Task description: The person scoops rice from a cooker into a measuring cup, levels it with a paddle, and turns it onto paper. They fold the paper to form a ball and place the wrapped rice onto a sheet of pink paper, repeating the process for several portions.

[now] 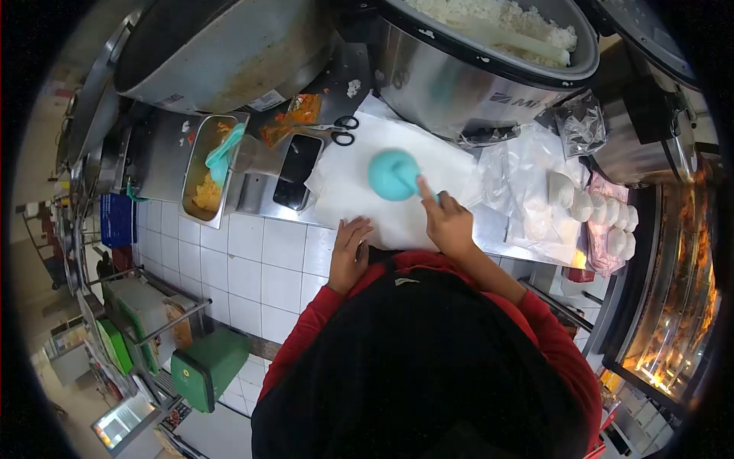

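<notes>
On the table, right hand (447, 222): grip closed on the teal mould (393, 174), forefinger along it.
Teal mould: on white paper (359, 191), 12 o'clock of the person.
Left hand (349, 252): open, flat at paper's near edge.
Rice cooker (474, 69): 1 o'clock.

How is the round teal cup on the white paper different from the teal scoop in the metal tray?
The teal cup sits dome-up on the white paper, with the right hand holding its handle; the teal scoop lies untouched, leaning in the metal tray of yellow food. The cup looks round and wide, the scoop long and narrow. The left hand rests on the paper's edge. Both are the same teal colour.
</notes>
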Motion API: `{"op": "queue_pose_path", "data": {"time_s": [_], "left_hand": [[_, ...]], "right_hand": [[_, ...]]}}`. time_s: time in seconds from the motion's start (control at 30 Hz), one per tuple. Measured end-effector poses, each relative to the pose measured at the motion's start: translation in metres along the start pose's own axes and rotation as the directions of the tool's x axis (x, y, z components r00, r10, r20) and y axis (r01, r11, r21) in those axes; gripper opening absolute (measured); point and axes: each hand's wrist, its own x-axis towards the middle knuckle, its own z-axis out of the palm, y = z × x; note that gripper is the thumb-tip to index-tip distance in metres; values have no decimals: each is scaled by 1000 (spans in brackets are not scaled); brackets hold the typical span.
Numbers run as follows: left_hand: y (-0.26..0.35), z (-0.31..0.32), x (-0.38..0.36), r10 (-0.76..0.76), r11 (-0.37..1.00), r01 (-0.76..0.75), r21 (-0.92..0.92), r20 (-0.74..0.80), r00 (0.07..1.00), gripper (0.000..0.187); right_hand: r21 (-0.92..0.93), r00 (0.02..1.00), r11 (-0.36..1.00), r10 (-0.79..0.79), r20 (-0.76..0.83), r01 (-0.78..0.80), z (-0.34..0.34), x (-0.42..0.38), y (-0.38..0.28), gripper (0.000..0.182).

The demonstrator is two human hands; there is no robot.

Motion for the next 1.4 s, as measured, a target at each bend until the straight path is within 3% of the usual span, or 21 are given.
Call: {"op": "queue_pose_path", "data": {"time_s": [0.03,0.17,0.23,0.3,0.33,0.37,0.4,0.5,0.53,0.6,0.63,0.67,0.7,0.8,0.87,0.93,1.07,1.17,1.27,1.37,1.4], "left_hand": [[-4,-1,0,28,1000,-28,10,27,999,32],[-11,-10,6,157,971,-175,161,119,980,36],[-23,-10,9,244,942,-272,194,160,957,34],[-31,-12,15,278,938,-308,158,182,943,31],[-30,-15,17,267,951,-291,108,191,945,30],[-30,-19,20,258,960,-274,57,202,945,28],[-31,-23,24,286,947,-310,84,215,934,31],[-30,-31,41,294,953,-303,-1,244,924,23],[-21,-35,47,180,983,-184,-7,263,948,17],[-15,-43,65,220,975,-223,-18,257,941,12],[-14,-45,72,236,971,-238,-24,258,937,9],[-14,-45,79,229,972,-234,-6,229,946,8],[-11,-46,84,188,977,-206,49,244,951,8],[-5,-50,102,162,982,-186,45,326,932,9],[-5,-50,107,110,989,-141,50,387,916,11],[3,-52,111,89,996,-86,-25,398,913,12],[-1,-49,111,74,990,-18,-138,414,907,13],[4,-56,114,-51,990,106,-93,464,884,19],[-7,-57,114,56,975,55,-215,478,877,28],[-22,-65,118,267,955,-295,13,391,881,33],[-33,-69,115,236,961,-275,34,416,878,32]], "right_hand": [[-168,993,982,-75,95,91,19,-13,11,67],[-74,979,997,13,202,2,-5,0,8,67],[235,998,970,63,-23,-56,-8,3,18,61],[642,918,670,369,146,-372,-26,-3,36,55],[722,739,271,482,471,-637,-44,-12,45,52],[748,671,37,474,570,-662,-62,-16,54,47],[738,600,-78,527,602,-671,-68,-27,64,39],[780,497,-156,692,524,-605,-69,-62,96,31],[808,478,-170,730,488,-564,-67,-68,105,31],[856,426,-195,801,421,-479,-58,-77,128,31],[772,472,51,816,334,-634,-58,-81,140,30],[414,543,504,839,-26,-758,-47,-83,146,31],[-146,695,689,653,-303,-710,-38,-82,144,33],[-290,867,850,319,-382,-440,-58,-39,66,44],[125,969,968,230,-91,-218,-60,-32,32,57],[281,992,951,122,40,-128,-63,-12,1,53],[433,943,850,194,271,-300,-20,-23,12,19],[664,874,568,311,373,-486,-22,-17,12,19],[663,842,520,289,456,-538,-26,-12,11,23],[698,839,466,331,432,-543,-16,-16,17,27],[674,822,472,359,443,-569,-17,-15,16,27]]}}
